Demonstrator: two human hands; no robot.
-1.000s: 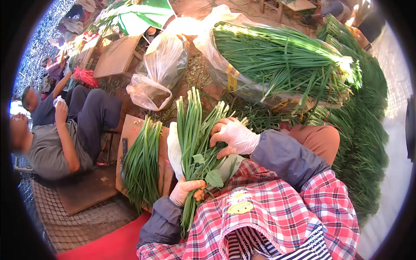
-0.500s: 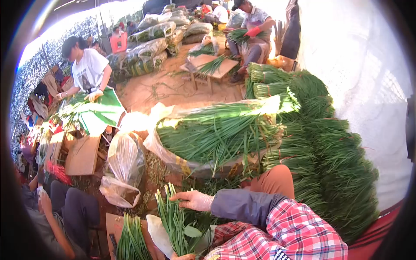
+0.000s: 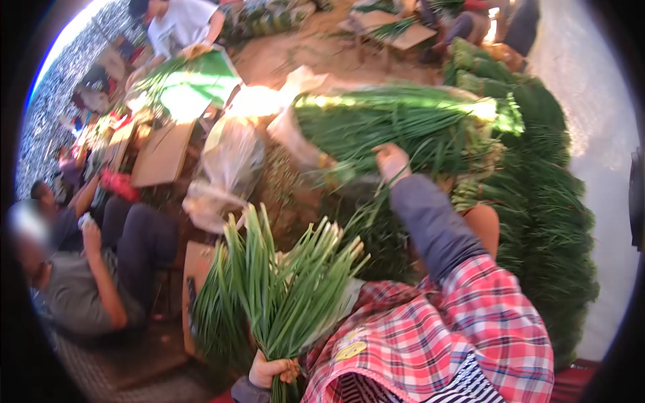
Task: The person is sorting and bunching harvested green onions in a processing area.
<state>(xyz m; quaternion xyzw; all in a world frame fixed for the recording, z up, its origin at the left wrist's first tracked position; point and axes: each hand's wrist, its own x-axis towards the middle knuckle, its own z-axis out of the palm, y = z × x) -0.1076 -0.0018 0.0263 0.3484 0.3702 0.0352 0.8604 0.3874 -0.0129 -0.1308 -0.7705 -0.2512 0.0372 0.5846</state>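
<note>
My left hand (image 3: 271, 369), in a pale glove, grips the lower end of a bunch of green chive stalks (image 3: 285, 285) that fans upward in front of my plaid apron. My right hand (image 3: 392, 161) reaches forward with the grey sleeve stretched out and touches the big plastic-wrapped bundle of chives (image 3: 403, 131) lying across the ground; whether its fingers close on stalks is blurred. A second small bunch of chives (image 3: 215, 316) lies on a wooden board (image 3: 195, 265) to the left of the held bunch.
A high stack of tied chive bundles (image 3: 551, 221) fills the right side. Crumpled clear plastic bags (image 3: 225, 174) lie ahead on the dirt. Seated people (image 3: 87, 275) are at the left, another person (image 3: 178, 27) works at the back beside low wooden tables (image 3: 161, 154).
The view has tilted down again. My right hand left the held bunch and stretched forward to the big wrapped bundle. My left hand keeps its grip, and the bunch stands higher.
</note>
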